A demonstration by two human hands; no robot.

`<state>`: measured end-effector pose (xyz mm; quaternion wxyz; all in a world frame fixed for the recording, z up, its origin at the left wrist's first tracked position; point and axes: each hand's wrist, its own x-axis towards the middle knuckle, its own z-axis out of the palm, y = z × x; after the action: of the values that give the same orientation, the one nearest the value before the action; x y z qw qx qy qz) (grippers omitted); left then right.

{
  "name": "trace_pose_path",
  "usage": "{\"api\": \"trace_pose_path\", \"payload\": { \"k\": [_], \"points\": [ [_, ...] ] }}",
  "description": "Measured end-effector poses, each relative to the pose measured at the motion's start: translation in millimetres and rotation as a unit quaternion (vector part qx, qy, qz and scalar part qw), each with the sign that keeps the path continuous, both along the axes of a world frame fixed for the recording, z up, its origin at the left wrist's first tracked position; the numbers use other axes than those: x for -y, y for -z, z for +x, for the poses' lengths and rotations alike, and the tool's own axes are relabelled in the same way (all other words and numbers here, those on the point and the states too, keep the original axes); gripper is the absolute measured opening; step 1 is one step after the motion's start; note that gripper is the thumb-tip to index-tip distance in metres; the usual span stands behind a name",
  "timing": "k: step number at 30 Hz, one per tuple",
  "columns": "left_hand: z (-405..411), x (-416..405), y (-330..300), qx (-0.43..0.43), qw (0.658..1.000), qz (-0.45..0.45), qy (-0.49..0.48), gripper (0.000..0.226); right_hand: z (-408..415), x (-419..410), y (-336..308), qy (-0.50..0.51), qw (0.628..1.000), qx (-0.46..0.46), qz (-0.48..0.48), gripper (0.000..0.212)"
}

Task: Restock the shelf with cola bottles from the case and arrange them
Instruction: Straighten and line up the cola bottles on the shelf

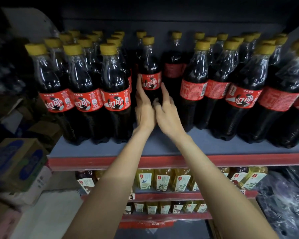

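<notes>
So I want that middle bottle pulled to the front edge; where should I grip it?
Grip the bottle round its labelled waist, reaching in from the front. It stands upright in a gap between rows, sides open to the left hand and right hand.

left hand (144, 109): bare, no rings | right hand (167, 116): bare | forearms: sleeveless

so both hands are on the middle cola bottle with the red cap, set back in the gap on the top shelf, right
Not quite: the cap is yellow, not red. The head view shows the left hand and right hand on the middle cola bottle, set back in the gap on the top shelf.
</notes>
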<state>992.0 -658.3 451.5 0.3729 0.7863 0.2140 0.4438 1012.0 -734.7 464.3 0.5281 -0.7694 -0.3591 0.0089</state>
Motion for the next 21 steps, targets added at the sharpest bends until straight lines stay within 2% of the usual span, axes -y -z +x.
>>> {"api": "trace_pose_path", "payload": {
  "k": [2, 4, 7, 11, 14, 21],
  "points": [
    [0, -3, 2, 0.015, 1.000, -0.005, -0.006, 0.081, 13, -14, -2, -0.055, 0.988, -0.131, 0.053, 0.058],
    [4, -9, 5, 0.035, 0.999, 0.003, -0.006, 0.084, 24, -24, -1, -0.081, 0.973, -0.189, 0.104, 0.052],
    [12, -17, 6, 0.023, 1.000, -0.006, 0.002, 0.083, 30, -33, 0, -0.096, 0.965, -0.201, 0.139, 0.046],
    [8, -2, 2, 0.046, 0.987, -0.155, 0.023, 0.067, 36, -42, 3, -0.110, 0.947, -0.250, 0.172, 0.052],
    [2, 11, 2, 0.057, 0.971, -0.227, 0.045, 0.055, 39, -44, 6, -0.113, 0.944, -0.256, 0.177, 0.057],
    [0, 7, -6, 0.058, 0.954, -0.290, 0.055, 0.052, 33, -50, 5, -0.133, 0.942, -0.251, 0.181, 0.061]
  ]
}}
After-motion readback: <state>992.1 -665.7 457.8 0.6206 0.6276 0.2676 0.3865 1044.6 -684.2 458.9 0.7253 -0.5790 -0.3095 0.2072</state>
